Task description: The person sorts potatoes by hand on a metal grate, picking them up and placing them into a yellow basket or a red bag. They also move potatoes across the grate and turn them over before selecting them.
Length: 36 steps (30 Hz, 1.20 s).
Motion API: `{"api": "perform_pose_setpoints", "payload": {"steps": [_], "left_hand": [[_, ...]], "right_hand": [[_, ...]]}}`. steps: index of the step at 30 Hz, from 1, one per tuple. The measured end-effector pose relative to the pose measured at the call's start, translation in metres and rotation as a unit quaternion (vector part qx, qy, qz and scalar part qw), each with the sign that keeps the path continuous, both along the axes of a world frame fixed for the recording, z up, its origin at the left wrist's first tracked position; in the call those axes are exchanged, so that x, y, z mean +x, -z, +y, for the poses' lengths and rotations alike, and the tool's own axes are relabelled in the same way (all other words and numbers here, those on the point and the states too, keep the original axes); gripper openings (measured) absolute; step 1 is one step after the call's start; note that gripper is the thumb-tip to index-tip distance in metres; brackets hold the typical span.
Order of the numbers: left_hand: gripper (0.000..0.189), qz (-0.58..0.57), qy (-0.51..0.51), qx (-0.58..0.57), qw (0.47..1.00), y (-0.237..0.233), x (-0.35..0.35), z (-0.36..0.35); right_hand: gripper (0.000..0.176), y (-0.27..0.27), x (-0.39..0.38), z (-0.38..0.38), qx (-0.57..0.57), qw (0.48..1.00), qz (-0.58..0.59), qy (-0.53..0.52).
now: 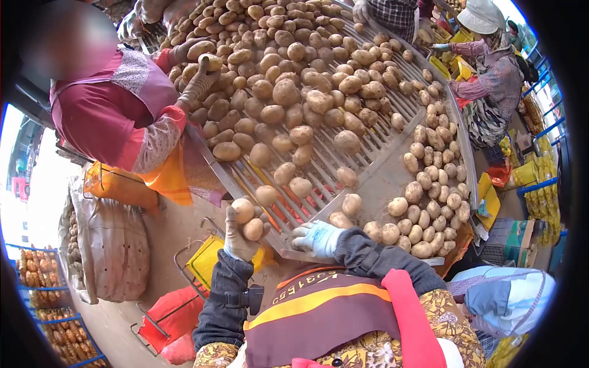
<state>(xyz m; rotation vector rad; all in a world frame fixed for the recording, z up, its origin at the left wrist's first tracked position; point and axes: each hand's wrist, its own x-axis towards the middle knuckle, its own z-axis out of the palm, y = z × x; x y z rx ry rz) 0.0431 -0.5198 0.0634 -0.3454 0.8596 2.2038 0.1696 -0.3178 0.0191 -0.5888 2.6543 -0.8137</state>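
Note:
My left hand (238, 246), in a pale work glove, is closed around potatoes (243, 210) held just off the corner of the sorting table. Two show clearly between its thumb and fingers. My right hand (316, 238), in a white and light-blue glove, lies over the near metal edge of the table with its fingers stretched out and nothing visible in them. Close to it, a potato (340, 220) rests on the metal. Several loose potatoes (300, 187) are spread across the slatted grate (319, 199) beyond my hands.
A large potato heap (270, 67) covers the far grate. More potatoes (429, 214) crowd the right-hand tray. At left, a co-worker (116, 104) holds potatoes; others stand right and far. A yellow bag on a frame (205, 264), a red bag (175, 316) and a big sack (113, 245) stand lower left.

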Motion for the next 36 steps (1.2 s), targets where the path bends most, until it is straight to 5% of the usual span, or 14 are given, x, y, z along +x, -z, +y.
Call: {"api": "perform_pose_setpoints", "payload": {"steps": [3, 9, 11, 13, 15, 17, 20, 22, 23, 24, 27, 29, 32, 36], "left_hand": [[0.070, 0.002, 0.079, -0.044, 0.996, 0.004, 0.008, -0.015], [0.075, -0.090, 0.155, 0.032, 0.983, 0.022, 0.037, -0.009], [0.077, -0.104, 0.139, 0.042, 0.984, 0.016, 0.037, -0.005], [0.085, -0.107, 0.142, 0.085, 0.980, 0.017, 0.032, -0.003], [0.090, -0.095, 0.137, 0.130, 0.977, 0.022, 0.027, -0.005], [0.091, -0.099, 0.096, 0.174, 0.975, 0.024, 0.027, -0.002], [0.088, -0.128, 0.080, 0.204, 0.967, 0.024, 0.022, -0.011], [0.086, -0.121, 0.060, 0.239, 0.962, 0.028, 0.023, -0.023], [0.077, -0.131, 0.024, 0.255, 0.958, 0.028, 0.027, -0.034], [0.078, -0.119, -0.009, 0.258, 0.959, 0.023, 0.028, -0.047], [0.081, -0.105, -0.111, 0.281, 0.947, 0.015, 0.043, -0.100], [0.082, -0.084, -0.220, 0.196, 0.952, 0.016, 0.063, -0.143], [0.078, -0.085, -0.404, 0.194, 0.890, 0.033, 0.104, -0.213], [0.071, 0.012, -0.642, -0.003, 0.766, 0.034, 0.142, -0.342]], "right_hand": [[0.040, -0.013, 0.016, 0.030, 0.059, 0.994, -0.097, 0.000], [0.041, -0.016, -0.002, 0.043, 0.062, 0.972, -0.073, 0.214], [0.043, -0.036, -0.023, 0.033, -0.233, 0.869, -0.162, 0.406], [0.037, -0.051, -0.052, 0.027, -0.335, 0.873, -0.213, 0.284], [0.034, -0.042, -0.093, 0.032, -0.239, 0.936, -0.132, 0.222], [0.038, -0.057, -0.142, 0.030, -0.033, 0.975, 0.078, 0.208], [0.053, -0.044, -0.193, 0.000, 0.135, 0.962, 0.125, 0.204], [0.049, -0.036, -0.187, -0.021, 0.249, 0.956, 0.061, 0.141], [0.046, -0.016, -0.175, -0.019, 0.252, 0.954, 0.140, 0.080], [0.041, 0.001, -0.166, -0.014, 0.197, 0.977, 0.022, 0.083], [0.036, 0.023, -0.116, 0.018, 0.158, 0.963, 0.216, 0.034], [0.044, 0.038, -0.095, 0.030, 0.130, 0.939, 0.318, 0.015], [0.051, 0.042, -0.089, 0.031, 0.122, 0.933, 0.336, 0.033], [0.040, 0.057, -0.096, 0.043, 0.102, 0.938, 0.324, 0.073]]}}
